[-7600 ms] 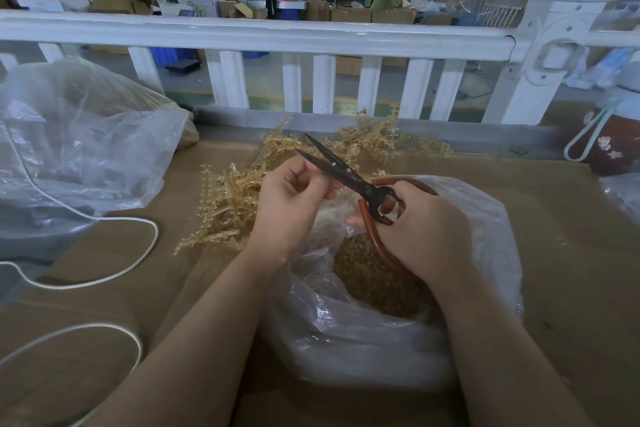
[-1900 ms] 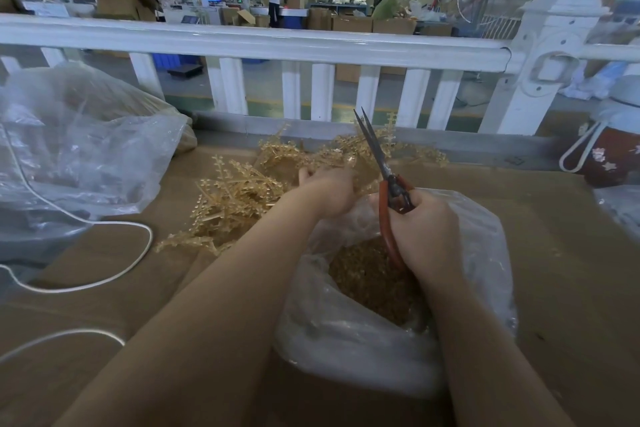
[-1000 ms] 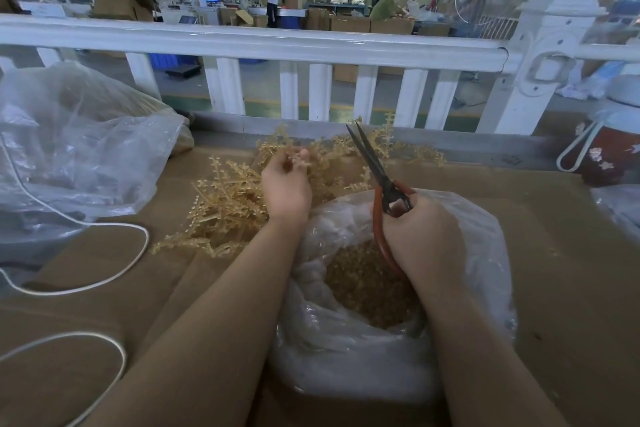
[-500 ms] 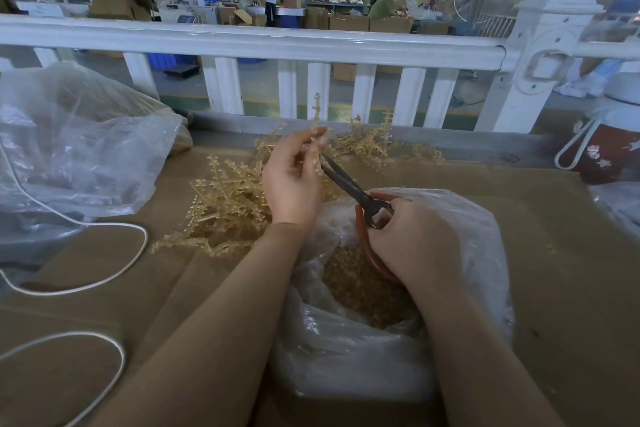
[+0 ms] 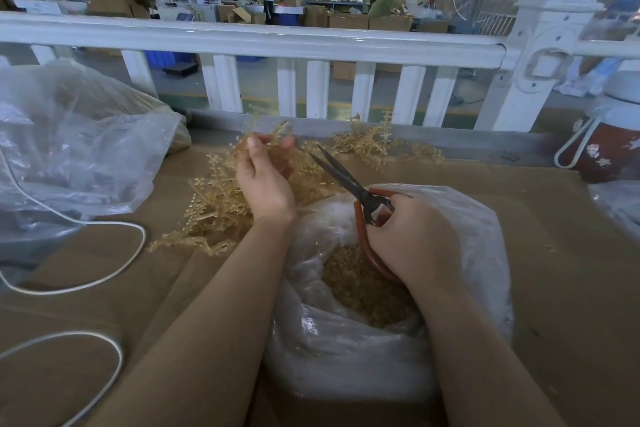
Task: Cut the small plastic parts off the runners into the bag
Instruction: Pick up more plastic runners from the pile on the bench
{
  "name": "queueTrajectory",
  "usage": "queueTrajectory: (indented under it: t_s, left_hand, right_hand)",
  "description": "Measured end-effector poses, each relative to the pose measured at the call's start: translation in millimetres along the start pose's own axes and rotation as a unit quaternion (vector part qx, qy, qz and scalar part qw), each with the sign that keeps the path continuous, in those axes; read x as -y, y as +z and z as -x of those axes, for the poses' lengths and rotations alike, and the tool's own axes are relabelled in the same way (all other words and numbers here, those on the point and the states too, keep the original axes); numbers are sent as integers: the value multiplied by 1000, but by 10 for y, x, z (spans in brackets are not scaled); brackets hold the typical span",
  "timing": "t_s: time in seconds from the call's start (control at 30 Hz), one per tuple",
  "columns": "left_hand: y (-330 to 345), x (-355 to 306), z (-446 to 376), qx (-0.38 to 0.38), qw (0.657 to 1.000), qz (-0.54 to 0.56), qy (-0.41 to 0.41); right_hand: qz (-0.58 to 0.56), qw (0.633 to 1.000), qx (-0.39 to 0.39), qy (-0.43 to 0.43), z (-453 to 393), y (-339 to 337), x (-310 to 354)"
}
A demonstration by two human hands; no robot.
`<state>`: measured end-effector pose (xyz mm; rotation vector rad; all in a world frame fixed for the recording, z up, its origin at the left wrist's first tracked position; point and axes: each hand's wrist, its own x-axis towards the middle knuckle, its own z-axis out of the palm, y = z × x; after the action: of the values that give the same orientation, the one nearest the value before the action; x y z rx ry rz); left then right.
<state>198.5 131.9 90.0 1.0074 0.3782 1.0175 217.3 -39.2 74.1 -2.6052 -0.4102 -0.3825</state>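
Observation:
A heap of amber plastic runners [image 5: 221, 211] lies on the cardboard-covered table. My left hand [image 5: 265, 177] is raised over the heap and pinches one runner [image 5: 273, 135] by its stem. My right hand [image 5: 412, 239] grips red-handled scissors [image 5: 349, 180] above the clear plastic bag [image 5: 478, 239]; the dark blades are nearly closed and point up-left toward my left hand, a short gap away from it. Inside the bag lies a mass of small cut amber parts [image 5: 360, 284].
A large clear bag [image 5: 69, 149] fills the left side. A white cord [image 5: 114, 260] loops over the table at the left. A white railing [image 5: 277, 42] runs along the far edge. A dark red flask [image 5: 609, 146] stands at the right.
My left hand has lowered and tilted the runner it held upright half a second ago. The scissors have drawn back from my left hand and their blades have closed.

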Motion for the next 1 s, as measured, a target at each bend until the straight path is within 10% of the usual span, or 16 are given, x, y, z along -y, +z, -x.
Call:
queueTrajectory:
  t_s: [0.3,0.5,1.0]
  left_hand:
    - [-18,0,27,145,980,-137,-1]
    - [31,38,24,88,965,-247,2]
    - [-45,-190,-17,107,982,116,-106]
  right_hand:
    - [11,1000,9,-3,0,18,-7]
    - [15,1000,16,9,-8,1,3]
    - [9,1000,1,24,-8,-25,11]
